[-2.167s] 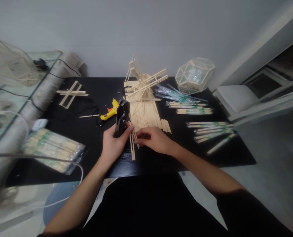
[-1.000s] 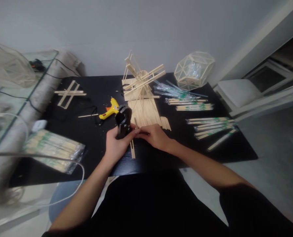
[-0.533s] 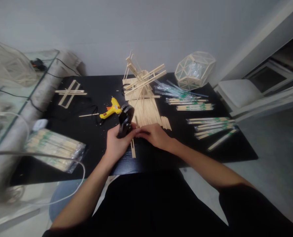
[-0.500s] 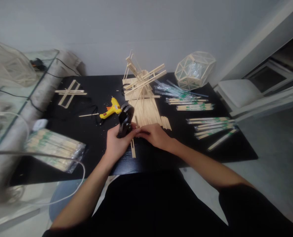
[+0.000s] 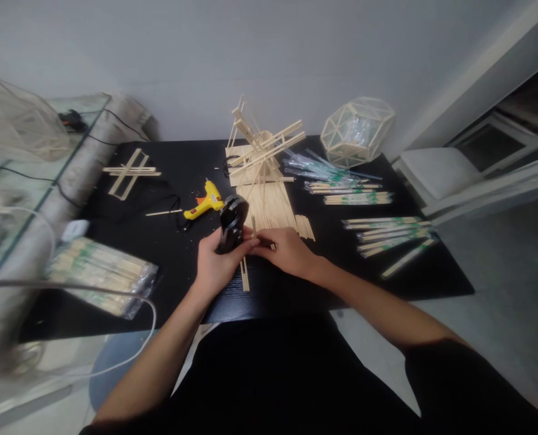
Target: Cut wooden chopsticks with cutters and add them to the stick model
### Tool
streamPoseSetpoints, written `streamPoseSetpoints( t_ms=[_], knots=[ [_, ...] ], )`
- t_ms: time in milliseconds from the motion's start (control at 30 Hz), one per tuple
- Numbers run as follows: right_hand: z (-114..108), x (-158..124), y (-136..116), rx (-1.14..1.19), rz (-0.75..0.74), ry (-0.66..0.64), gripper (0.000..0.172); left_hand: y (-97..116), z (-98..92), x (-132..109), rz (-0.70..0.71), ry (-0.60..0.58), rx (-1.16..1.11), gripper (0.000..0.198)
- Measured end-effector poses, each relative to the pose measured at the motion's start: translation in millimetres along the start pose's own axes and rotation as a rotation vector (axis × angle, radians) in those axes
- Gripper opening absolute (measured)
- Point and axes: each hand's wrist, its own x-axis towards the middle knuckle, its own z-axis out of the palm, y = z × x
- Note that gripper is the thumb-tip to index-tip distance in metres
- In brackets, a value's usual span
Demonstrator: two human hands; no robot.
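My left hand point(image 5: 217, 260) is wrapped round a black tool point(image 5: 232, 219) held upright over the table. Beside it my right hand point(image 5: 285, 251) pinches a short wooden stick point(image 5: 253, 226), and the fingertips of both hands meet. A small light stick end shows at the right hand's fingers. Under the hands, narrow wooden sticks point(image 5: 245, 279) lie on the table. Just beyond are a flat sheet of joined sticks point(image 5: 269, 208) and a windmill-like stick structure point(image 5: 264, 151). A yellow glue gun point(image 5: 204, 201) rests left of the tool.
Wrapped stick bundles lie at the right point(image 5: 386, 235) and in a plastic pack point(image 5: 101, 275) at the left. A crossed stick frame point(image 5: 131, 172) is at the back left, a polyhedral frame point(image 5: 357, 133) at the back right. A white cable hangs at the left.
The short stick in my right hand stands more upright, and a light stick end now shows at its fingers. Both hands have barely moved; the view has shifted slightly.
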Motion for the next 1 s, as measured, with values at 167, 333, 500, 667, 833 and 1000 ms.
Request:
streamPoseSetpoints(
  t_ms=[167, 333, 500, 667, 833, 1000],
  knots=[
    [-0.2, -0.2, -2.5, 0.093, 0.031, 0.025, 0.014, 5.6, 1.6, 0.0, 0.030, 0.013, -0.003, 0.024],
    [3.1, -2.0, 0.9, 0.081, 0.027, 0.035, 0.016, 6.2, -0.1, -0.8, 0.036, -0.028, 0.049, 0.022],
    [4.4, -2.7, 0.0, 0.138, -0.008, 0.055, 0.015, 9.6, -26.0, -1.8, 0.102, -0.116, 0.230, 0.020],
    [5.4, -2.8, -2.3, 0.165, 0.010, 0.050, 0.013, 19.6, -63.2, 1.5, 0.234, -0.157, 0.719, 0.029],
    [7.0, -1.9, -0.9, 0.097, 0.008, 0.054, 0.016, 30.2, -74.0, 4.5, 0.359, -0.327, 1.182, 0.041],
    [8.1, -1.6, 5.5, 0.064, -0.005, 0.058, 0.021, 36.8, -67.5, 7.0, 0.457, -0.383, 1.300, 0.039]
  ],
)
